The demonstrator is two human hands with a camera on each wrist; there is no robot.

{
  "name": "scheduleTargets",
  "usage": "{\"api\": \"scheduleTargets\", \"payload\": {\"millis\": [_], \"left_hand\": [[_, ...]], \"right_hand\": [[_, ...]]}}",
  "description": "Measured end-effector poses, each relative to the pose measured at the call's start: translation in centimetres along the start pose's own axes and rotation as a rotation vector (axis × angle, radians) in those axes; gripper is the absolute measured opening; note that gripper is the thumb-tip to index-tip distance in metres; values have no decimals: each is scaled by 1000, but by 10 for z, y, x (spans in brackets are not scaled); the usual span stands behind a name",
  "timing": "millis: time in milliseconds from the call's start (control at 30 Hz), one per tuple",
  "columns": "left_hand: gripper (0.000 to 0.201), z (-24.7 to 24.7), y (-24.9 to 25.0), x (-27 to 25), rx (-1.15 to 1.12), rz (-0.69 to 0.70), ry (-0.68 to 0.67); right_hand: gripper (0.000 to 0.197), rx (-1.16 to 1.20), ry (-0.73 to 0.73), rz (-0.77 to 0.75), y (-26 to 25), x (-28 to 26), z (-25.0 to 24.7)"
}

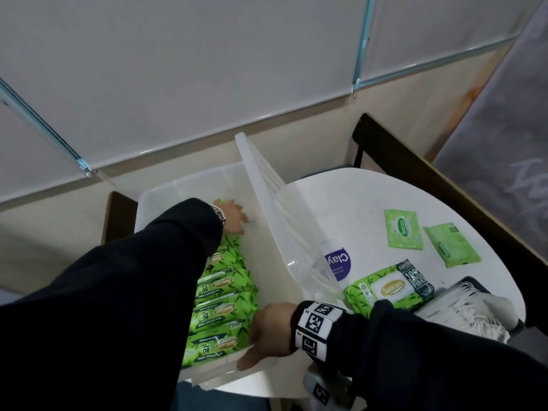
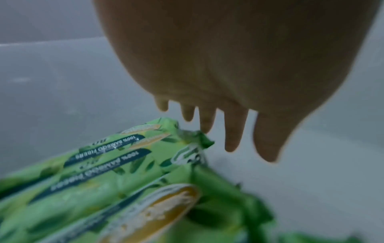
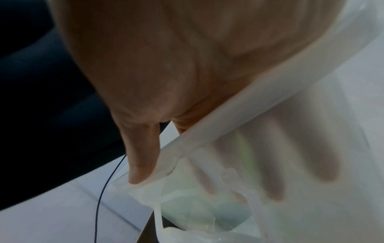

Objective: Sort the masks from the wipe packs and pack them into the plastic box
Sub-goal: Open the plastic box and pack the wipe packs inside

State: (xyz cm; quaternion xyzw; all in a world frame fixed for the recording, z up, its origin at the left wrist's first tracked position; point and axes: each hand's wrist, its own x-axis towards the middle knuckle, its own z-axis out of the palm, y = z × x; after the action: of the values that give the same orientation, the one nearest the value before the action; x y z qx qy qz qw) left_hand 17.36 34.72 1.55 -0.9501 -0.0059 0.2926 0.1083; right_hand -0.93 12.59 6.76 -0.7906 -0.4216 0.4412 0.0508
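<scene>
wipe packs (image 1: pixel 221 304) fill plastic box (image 1: pixel 178 188) (rowed)

Wipe packs (image 1: pixel 222 307) partly hidden under left sleeve, right hand's fingers (image 3: pixel 324 161) blurred behind box wall (image 3: pixel 249 115)

White round desk (image 1: pixel 355 203), right half of frame. Lying directly on it: translucent plastic box (image 1: pixel 178 188) at centre left; two small green wipe sachets (image 1: pixel 403 229) upper right; one large wipe pack (image 1: pixel 388 287) lower centre-right; white masks (image 1: pixel 471 310) at right edge, near the pack.
</scene>
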Motion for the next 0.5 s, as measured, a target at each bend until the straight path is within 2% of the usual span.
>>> {"api": "scheduleTargets", "payload": {"millis": [67, 133, 233, 300, 400, 500], "left_hand": [[49, -17, -4, -20, -199, -26, 125], [40, -29, -8, -41, -421, -53, 187], [34, -43, -11, -82, -691, -82, 321], [29, -55, -3, -114, -881, -76, 443], [25, -82, 27, -168, -965, 30, 642], [25, -116, 80, -220, -942, 204, 864]], "right_hand": [[69, 3, 48, -28, -1, -7, -2], [66, 83, 117, -118, -7, -21, -6], [49, 456, 235, -319, -21, -56, -23], [35, 613, 317, -432, -20, -87, -41], [23, 861, 465, -505, 9, -132, -68], [28, 1139, 582, -409, 70, -172, -85]]}}
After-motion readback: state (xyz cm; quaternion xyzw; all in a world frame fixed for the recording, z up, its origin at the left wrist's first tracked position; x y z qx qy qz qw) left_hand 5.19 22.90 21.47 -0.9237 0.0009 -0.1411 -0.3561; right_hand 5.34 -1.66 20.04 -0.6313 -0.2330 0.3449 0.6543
